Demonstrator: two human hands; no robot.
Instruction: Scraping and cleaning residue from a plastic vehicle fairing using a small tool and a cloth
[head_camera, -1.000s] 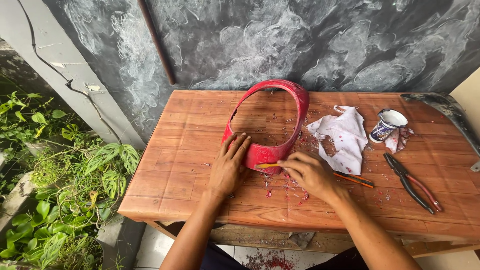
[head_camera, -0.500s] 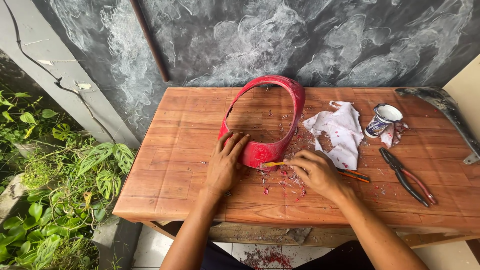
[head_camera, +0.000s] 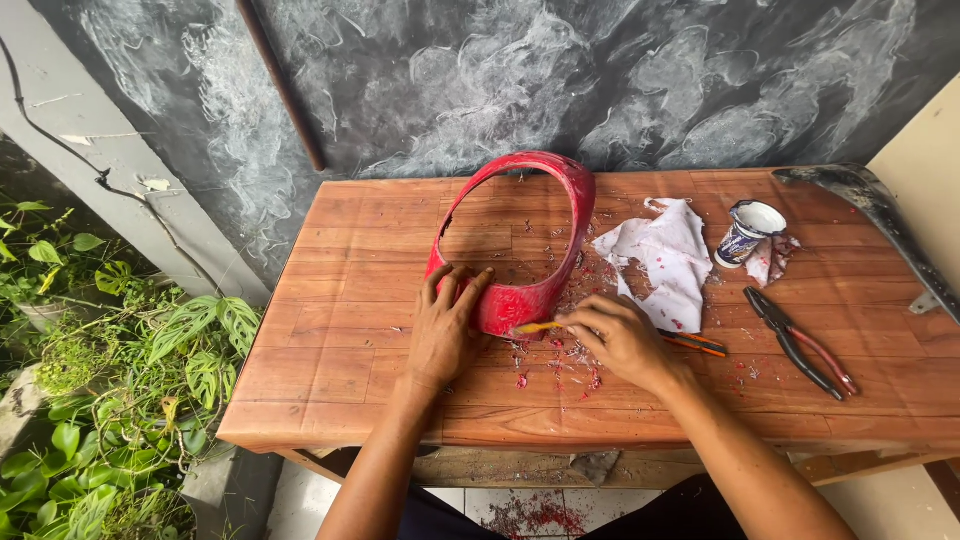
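- The right hand closes its grip around a slim yellow-tipped tool, whose tip touches the near edge of a red plastic ring-shaped cover.
- The left hand lies flat and open, fingers spread over the near left part of the red cover, pressing it to the wooden tabletop; it grips nothing.
- The red cover stands near the middle of the tabletop, its loop reaching toward the far edge.
- Red paint chips lie scattered on the wood just near of the cover, between the two hands.
- An orange-handled tool lies just right of the right hand.
- A white cloth flecked with red lies right of the cover.
- Farther right stands a small blue-and-white cup, with pliers with red and black handles nearer the front.
- A dark curved panel rests at the far right corner.
- Green plants grow at the left, below the tabletop.
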